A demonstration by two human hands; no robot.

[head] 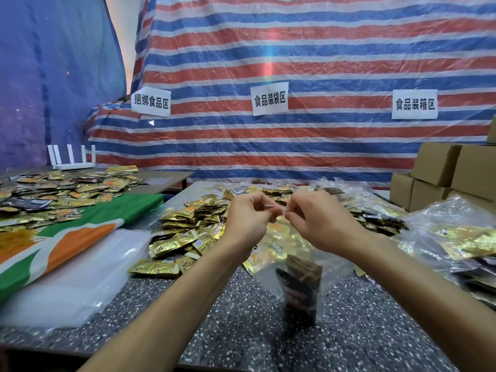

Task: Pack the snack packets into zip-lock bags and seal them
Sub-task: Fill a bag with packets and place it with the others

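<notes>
A clear zip-lock bag (291, 264) hangs above the speckled table (241, 331), filled with gold and dark snack packets (300, 285). My left hand (248, 218) and my right hand (314, 221) each pinch the bag's top strip, close together at the middle. A loose heap of gold snack packets (188, 232) lies on the table behind and left of the bag.
A stack of empty clear bags (80, 272) lies at the left on a green, orange and white cloth (67, 237). Filled bags (461, 242) pile up at the right, with cardboard boxes (456, 173) behind them. More packets cover the left table (53, 194).
</notes>
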